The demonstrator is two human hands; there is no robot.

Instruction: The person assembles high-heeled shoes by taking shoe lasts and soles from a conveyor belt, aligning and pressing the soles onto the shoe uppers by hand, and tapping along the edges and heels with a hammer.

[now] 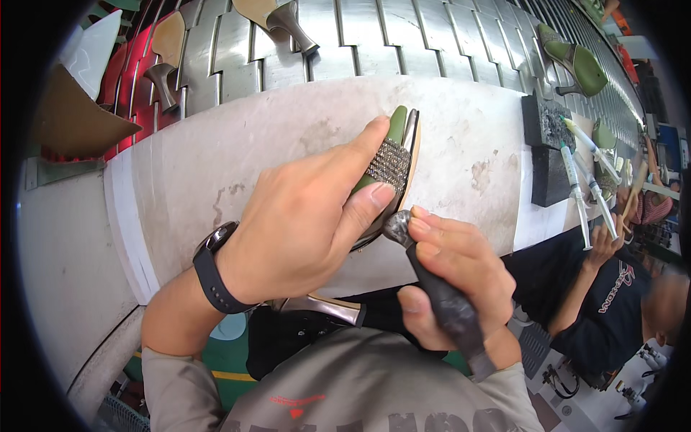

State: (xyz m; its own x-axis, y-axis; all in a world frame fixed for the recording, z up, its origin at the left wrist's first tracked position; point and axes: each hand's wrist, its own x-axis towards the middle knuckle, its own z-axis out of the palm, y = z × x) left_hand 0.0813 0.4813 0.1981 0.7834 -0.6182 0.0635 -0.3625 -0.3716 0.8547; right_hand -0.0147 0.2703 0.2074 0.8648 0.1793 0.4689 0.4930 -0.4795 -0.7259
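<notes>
My left hand is closed over a high-heeled shoe lying on its side. The shoe has a green upper, a glittering beaded band and a tan sole edge; its shiny metallic heel shows below my wrist, and my hand covers its middle. In my closed right hand is a hammer-like tool with a thick dark grip and a rounded, scuffed grey head. That head sits right beside the sole's edge, close to my left thumb; whether it touches the shoe I cannot tell.
A stained whitish board lies under the shoe. Behind it runs a slatted metal conveyor carrying several heeled shoes. Syringes stick out by a black block at right. A co-worker in dark clothes is near.
</notes>
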